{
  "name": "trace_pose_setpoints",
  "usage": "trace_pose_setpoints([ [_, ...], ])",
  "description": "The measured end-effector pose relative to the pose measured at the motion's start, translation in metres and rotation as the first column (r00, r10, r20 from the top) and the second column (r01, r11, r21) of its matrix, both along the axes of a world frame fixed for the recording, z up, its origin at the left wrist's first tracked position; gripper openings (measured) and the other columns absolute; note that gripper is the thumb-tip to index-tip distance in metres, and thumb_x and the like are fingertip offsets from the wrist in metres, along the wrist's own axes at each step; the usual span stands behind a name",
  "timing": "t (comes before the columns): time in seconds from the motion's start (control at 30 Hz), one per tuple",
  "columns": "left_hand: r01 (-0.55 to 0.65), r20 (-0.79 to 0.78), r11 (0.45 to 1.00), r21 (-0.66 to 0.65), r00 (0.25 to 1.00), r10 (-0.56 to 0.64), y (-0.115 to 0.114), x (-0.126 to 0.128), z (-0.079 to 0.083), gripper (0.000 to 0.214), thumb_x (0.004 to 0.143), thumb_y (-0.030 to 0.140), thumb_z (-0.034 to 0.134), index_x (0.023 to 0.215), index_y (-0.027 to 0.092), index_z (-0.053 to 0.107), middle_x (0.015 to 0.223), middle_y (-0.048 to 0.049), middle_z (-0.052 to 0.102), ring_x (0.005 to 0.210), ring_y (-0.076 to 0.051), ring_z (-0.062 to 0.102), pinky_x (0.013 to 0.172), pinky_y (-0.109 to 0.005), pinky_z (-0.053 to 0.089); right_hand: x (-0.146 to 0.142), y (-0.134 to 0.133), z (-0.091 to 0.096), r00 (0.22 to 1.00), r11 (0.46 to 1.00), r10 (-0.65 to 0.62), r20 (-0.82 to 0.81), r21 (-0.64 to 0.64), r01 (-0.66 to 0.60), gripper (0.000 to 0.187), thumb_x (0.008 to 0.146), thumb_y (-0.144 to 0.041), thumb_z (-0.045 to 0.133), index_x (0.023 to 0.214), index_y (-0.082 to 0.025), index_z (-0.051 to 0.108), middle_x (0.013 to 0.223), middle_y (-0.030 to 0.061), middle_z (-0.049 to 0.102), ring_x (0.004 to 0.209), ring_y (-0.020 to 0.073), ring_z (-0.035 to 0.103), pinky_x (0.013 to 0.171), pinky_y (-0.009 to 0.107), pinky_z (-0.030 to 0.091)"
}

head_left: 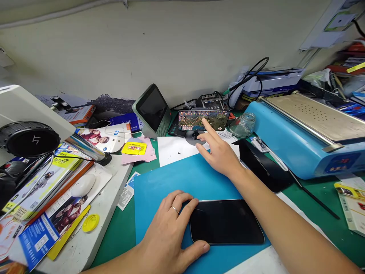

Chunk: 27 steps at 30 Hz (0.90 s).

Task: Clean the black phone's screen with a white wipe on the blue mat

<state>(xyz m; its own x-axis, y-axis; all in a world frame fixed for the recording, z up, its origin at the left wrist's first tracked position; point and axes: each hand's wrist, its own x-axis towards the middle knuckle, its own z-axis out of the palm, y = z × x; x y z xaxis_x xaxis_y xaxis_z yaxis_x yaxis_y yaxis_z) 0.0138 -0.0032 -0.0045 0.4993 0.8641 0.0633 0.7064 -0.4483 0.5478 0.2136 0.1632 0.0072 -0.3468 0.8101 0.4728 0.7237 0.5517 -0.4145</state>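
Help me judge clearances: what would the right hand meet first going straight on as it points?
Likely the lit phone screen; the right hand overlaps it with its index fingertip, though depth and contact are unclear.

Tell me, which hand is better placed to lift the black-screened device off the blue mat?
Probably the left hand: it spans one end of the black-screened device, while the right hand reaches forward to the propped-up phone.

"BATTERY" [63, 161] is printed on a yellow-and-white box [44, 184] at left, and "LCD" [140, 123] on a blue box [125, 119] farther back. An angular white sign [35, 140] is borne by the black knob [30, 139]. The red characters [134, 148] on the yellow packet [134, 151] cannot be made out.
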Motion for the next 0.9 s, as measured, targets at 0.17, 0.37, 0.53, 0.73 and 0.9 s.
trace_pose_setpoints([
  [0.17,0.001,-0.006,1.000,-0.016,1.000,-0.001,0.000,0.000,0.000,0.063,0.092,0.047,0.069,0.146,0.021,0.046,0.142,-0.0130,0.054,0.133,-0.036,0.049,0.110,-0.056,0.049,0.003,-0.005,0.003,0.998,0.995,-0.056,-0.029,0.076,0.059,0.016,0.098,-0.027,0.048,0.090,-0.025,0.062,0.158,0.0066,0.046,0.069,0.0181,0.070,0.067,0.036,0.050],
  [0.37,0.001,-0.012,1.000,-0.031,1.000,-0.002,0.000,0.000,0.000,0.064,0.093,0.047,0.068,0.147,0.023,0.044,0.143,-0.0118,0.054,0.134,-0.035,0.048,0.110,-0.057,0.048,0.002,-0.003,0.001,0.998,0.998,-0.044,0.045,0.045,0.042,0.015,0.097,-0.026,0.049,0.090,-0.025,0.063,0.159,0.0053,0.044,0.084,0.0228,0.074,0.067,0.037,0.051],
  [0.53,-0.005,-0.008,0.999,-0.034,1.000,0.005,0.000,0.000,0.000,0.063,0.093,0.047,0.068,0.147,0.023,0.045,0.143,-0.0122,0.055,0.133,-0.036,0.048,0.109,-0.057,0.049,0.005,-0.005,0.004,0.998,0.996,-0.068,0.004,0.063,0.067,0.020,0.098,-0.026,0.047,0.085,-0.025,0.062,0.156,0.0048,0.049,0.079,0.0214,0.074,0.066,0.037,0.052],
  [0.73,-0.001,-0.006,0.999,-0.042,1.000,0.001,0.000,-0.001,0.000,0.063,0.093,0.047,0.067,0.147,0.023,0.044,0.143,-0.0120,0.054,0.134,-0.036,0.047,0.110,-0.057,0.048,0.014,-0.002,0.004,0.980,0.978,-0.170,-0.107,0.108,0.181,0.019,0.097,-0.027,0.049,0.087,-0.023,0.065,0.154,0.0094,0.052,0.096,0.0266,0.074,0.064,0.035,0.050],
  [0.9,0.003,-0.016,0.999,-0.043,1.000,-0.004,-0.001,0.000,0.001,0.063,0.093,0.046,0.067,0.147,0.022,0.044,0.143,-0.0125,0.054,0.133,-0.036,0.048,0.109,-0.058,0.049,0.013,-0.002,0.002,0.986,0.983,-0.158,-0.047,0.089,0.162,0.019,0.098,-0.029,0.049,0.091,-0.024,0.066,0.157,0.0079,0.047,0.090,0.0262,0.075,0.062,0.036,0.050],
])
